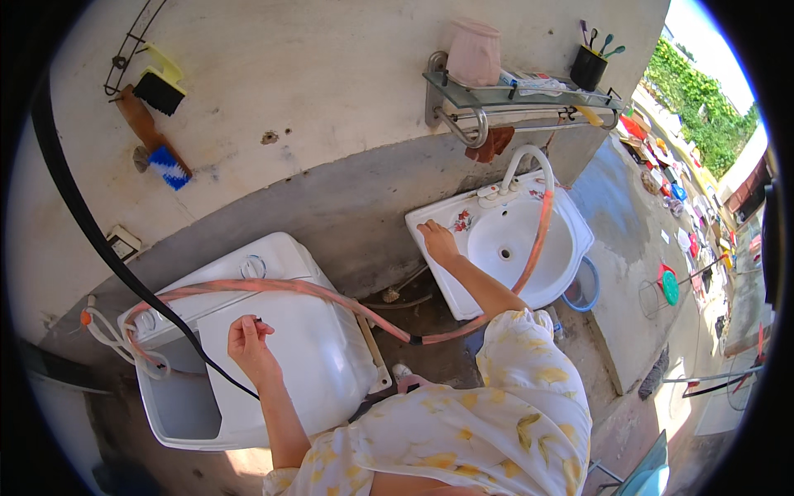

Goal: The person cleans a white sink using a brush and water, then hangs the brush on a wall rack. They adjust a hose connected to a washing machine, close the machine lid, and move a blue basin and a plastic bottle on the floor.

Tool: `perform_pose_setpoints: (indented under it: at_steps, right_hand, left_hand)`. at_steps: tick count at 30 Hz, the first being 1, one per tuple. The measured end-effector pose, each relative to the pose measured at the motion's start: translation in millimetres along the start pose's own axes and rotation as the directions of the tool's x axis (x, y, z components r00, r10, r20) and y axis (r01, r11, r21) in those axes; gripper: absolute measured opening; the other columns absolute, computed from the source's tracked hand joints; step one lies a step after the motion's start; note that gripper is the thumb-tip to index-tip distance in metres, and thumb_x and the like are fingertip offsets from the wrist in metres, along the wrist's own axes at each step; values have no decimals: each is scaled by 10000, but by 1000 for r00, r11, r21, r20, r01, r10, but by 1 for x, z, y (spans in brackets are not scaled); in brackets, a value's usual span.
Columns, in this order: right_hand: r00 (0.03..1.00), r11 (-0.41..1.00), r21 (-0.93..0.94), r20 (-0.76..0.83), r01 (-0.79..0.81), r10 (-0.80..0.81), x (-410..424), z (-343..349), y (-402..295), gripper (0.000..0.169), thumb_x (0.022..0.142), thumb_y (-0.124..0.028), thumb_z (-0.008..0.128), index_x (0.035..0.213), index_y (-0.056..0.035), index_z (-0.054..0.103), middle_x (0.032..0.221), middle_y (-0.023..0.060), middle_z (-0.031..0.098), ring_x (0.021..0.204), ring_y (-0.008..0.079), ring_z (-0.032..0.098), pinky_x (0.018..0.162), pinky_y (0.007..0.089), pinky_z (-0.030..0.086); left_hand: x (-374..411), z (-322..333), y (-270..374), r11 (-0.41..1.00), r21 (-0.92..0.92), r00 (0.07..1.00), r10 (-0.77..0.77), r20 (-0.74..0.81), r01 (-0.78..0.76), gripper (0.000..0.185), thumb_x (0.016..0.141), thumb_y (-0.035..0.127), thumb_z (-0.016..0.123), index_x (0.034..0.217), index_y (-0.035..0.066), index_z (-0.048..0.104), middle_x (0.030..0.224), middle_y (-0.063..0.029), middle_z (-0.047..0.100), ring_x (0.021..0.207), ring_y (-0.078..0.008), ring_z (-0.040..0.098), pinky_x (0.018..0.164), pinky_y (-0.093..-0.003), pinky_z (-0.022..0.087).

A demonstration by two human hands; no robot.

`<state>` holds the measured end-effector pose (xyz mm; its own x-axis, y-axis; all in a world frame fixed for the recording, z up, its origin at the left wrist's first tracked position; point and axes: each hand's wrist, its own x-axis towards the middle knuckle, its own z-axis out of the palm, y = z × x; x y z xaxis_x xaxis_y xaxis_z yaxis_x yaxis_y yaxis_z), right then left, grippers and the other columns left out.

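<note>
My left hand (pixel 253 350) is raised over the white washing machine (pixel 304 353), pinching a small dark thing (pixel 258 320) too small to identify. My right hand (pixel 439 242) is over the left end of the white ceramic washbasin (pixel 456 285), beside its red flower decoration; whether it grips anything is hidden. From the curved white faucet (pixel 527 152), a reddish hose (pixel 372 315) runs across the basin and over the machine's top. Its far end reaches the uncovered tub (pixel 180 394) at the machine's left. Control knobs (pixel 253 266) sit along the back panel.
A glass wall shelf (pixel 462 96) bears a pink cup (pixel 473 53) and a black toothbrush holder (pixel 588 67). Brushes (pixel 146 124) hang on the left wall. A black strap or cable (pixel 93 211) crosses the view at left. The blue-rimmed bucket (pixel 583 285) stands right of the basin.
</note>
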<state>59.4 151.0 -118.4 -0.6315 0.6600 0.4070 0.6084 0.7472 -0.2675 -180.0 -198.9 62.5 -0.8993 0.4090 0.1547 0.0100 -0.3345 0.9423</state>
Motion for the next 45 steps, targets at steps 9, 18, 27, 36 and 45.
perform_pose_setpoints:
  at_steps: [9, 18, 27, 36, 45]
  right_hand:
    - [776, 536, 564, -505, 628, -379, 93, -214, -311, 214, 817, -18, 654, 1026, -36, 614, 844, 80, 628, 652, 200, 611, 573, 288, 500]
    - [817, 463, 677, -522, 572, -247, 198, -296, -371, 71, 873, -19, 596, 925, 13, 632, 777, 55, 641, 643, 100, 604, 583, 231, 487]
    - [754, 574, 490, -475, 656, -454, 335, -382, -391, 125, 848, 12, 536, 919, 57, 629, 780, 101, 672, 698, 140, 666, 638, 251, 536]
    - [751, 566, 499, -507, 656, -423, 364, -394, -426, 99, 896, -41, 513, 928, 29, 575, 775, 101, 644, 637, 146, 647, 588, 270, 525]
    - [582, 754, 50, -671, 655, -460, 404, -429, -453, 174, 974, -224, 466, 1030, -64, 424, 903, 113, 631, 682, 241, 652, 543, 343, 472]
  left_hand:
    - [68, 88, 67, 864, -420, 904, -85, 419, 276, 211, 915, 239, 628, 791, 70, 605, 713, 13, 551, 677, -97, 506, 677, -248, 423]
    - [167, 83, 205, 951, -249, 890, 268, 369, -184, 296, 947, 325, 549, 1006, 41, 604, 910, -41, 603, 843, -139, 574, 820, -288, 446]
    - [325, 107, 278, 924, 338, 928, 43, 370, -178, 314, 895, 238, 596, 1066, -25, 577, 1060, -151, 652, 917, -216, 632, 809, -331, 469]
    - [342, 97, 281, 792, 285, 834, 458, 308, -540, 193, 881, 202, 609, 859, 13, 640, 759, -59, 686, 670, -115, 635, 576, -263, 472]
    - [378, 104, 412, 227, 696, 560, 775, 294, -681, 173, 809, 146, 599, 890, 7, 662, 902, -128, 685, 851, -274, 660, 768, -380, 513]
